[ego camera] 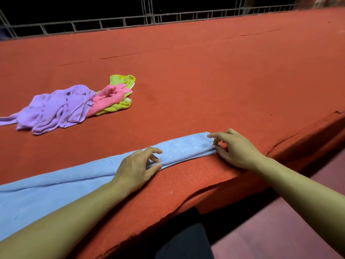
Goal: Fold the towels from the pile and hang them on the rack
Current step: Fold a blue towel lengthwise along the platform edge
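Nearest the camera: the person's two bare forearms reach over the front edge of the wide table covered in red-orange felt [205, 81]. The long pale-blue terry towel [61, 186] lies flat along that near edge, already doubled lengthwise into a strip, running from lower left up to the right. The left hand [137, 166] rests on the strip mid-length, fingers loosely curled, tips pressing the near fold line; not a firm grip. The right hand [236, 148] is at the strip's far-right end, thumb and fingers pinching the corner layers. Judged step: aligning edges before the next fold. To do it well: square the right-end corners first, keep the left hand pinning the crease so layers don't slide on the felt, smooth out toward the end, then fold across. Further back on the left, well apart from the strip, sits the pile: a crumpled lilac towel [56, 109], touching a bunched pink towel [108, 100], lying on a yellow-green towel [121, 81]. Three left unfolded. Along the table's far edge runs a grey metal-bar railing [149, 17]; can't tell whether it's the rack. No brands, labels or readable text anywhere.
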